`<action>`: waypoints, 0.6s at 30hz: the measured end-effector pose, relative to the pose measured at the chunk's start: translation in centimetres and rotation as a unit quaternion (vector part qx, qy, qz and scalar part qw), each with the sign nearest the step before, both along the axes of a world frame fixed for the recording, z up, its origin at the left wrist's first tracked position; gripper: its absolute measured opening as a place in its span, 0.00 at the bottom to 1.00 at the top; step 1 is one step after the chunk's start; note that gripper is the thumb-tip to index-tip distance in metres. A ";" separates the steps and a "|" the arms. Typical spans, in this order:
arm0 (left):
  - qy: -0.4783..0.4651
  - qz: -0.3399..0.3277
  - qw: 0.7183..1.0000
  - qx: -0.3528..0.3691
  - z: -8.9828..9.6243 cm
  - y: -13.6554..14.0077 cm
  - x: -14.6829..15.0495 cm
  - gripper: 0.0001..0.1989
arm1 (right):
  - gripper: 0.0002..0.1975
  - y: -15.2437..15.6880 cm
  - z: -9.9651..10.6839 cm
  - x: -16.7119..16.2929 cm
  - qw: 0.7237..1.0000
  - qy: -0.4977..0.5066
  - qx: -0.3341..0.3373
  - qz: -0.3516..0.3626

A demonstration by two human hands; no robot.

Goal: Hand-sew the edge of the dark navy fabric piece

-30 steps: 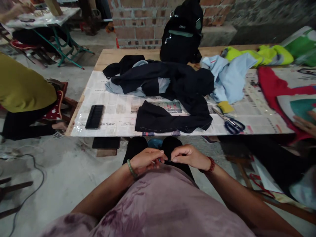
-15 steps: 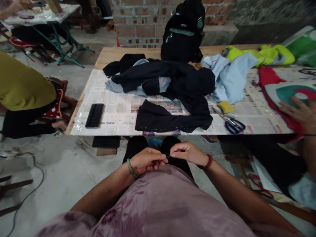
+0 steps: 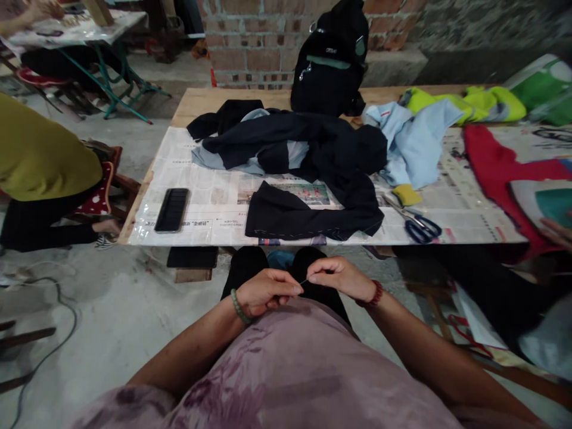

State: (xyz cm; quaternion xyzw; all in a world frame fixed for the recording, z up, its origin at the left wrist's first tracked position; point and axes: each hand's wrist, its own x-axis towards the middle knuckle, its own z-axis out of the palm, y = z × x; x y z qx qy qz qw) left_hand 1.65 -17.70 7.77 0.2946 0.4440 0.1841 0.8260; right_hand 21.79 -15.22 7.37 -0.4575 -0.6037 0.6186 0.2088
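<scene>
Over my lap, below the table edge, my left hand (image 3: pixel 267 291) is closed in a pinch, fingertips pointing right. My right hand (image 3: pixel 343 277) pinches from the other side, a small gap away. A thin thread (image 3: pixel 304 281) spans between the fingertips; whether a needle is there too is too small to tell. On the table in front lies a dark navy garment (image 3: pixel 313 217) with pale running stitches along its near edge. Scissors (image 3: pixel 420 226) with dark blue handles rest to its right, beside a small yellow pad (image 3: pixel 407 195).
The newspaper-covered table (image 3: pixel 210 190) bears a phone (image 3: pixel 171 210), a black backpack (image 3: pixel 330 71), light blue cloth (image 3: pixel 415 143), yellow-green cloth (image 3: pixel 469 104) and red cloth (image 3: pixel 487 158). A co-worker's hand (image 3: pixel 556 231) is at the right edge. Another person sits at left.
The thread between my fingertips now looks straighter, where a small dark curl showed before. At right, the co-worker's hand has drawn back and the red cloth has shifted.
</scene>
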 end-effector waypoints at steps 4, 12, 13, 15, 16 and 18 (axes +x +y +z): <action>-0.069 0.080 0.994 -0.004 -0.4 -0.4 -0.1 0.12 | 0.14 -0.9 -0.6 -1.5 0.996 0.042 -0.063 -0.050; -0.046 0.274 0.957 0.082 -1.5 -1.4 0.1 0.14 | 0.14 -3.4 -2.7 -6.0 0.985 0.052 0.006 -0.162; -0.015 0.276 0.953 0.121 -1.6 -1.5 0.1 0.13 | 0.14 -3.6 -2.6 -6.3 0.986 0.032 0.041 -0.156; 0.069 0.275 0.929 0.239 -2.0 -1.9 -0.2 0.10 | 0.13 -4.1 -2.3 -6.8 0.984 -0.004 0.110 -0.137; 0.113 0.270 0.903 0.313 -2.2 -2.1 -0.4 0.09 | 0.13 -4.3 -2.1 -6.9 0.982 -0.018 0.138 -0.128; 0.185 0.245 0.833 0.461 -2.8 -2.5 -1.0 0.08 | 0.13 -4.7 -1.7 -6.9 0.977 -0.038 0.173 -0.118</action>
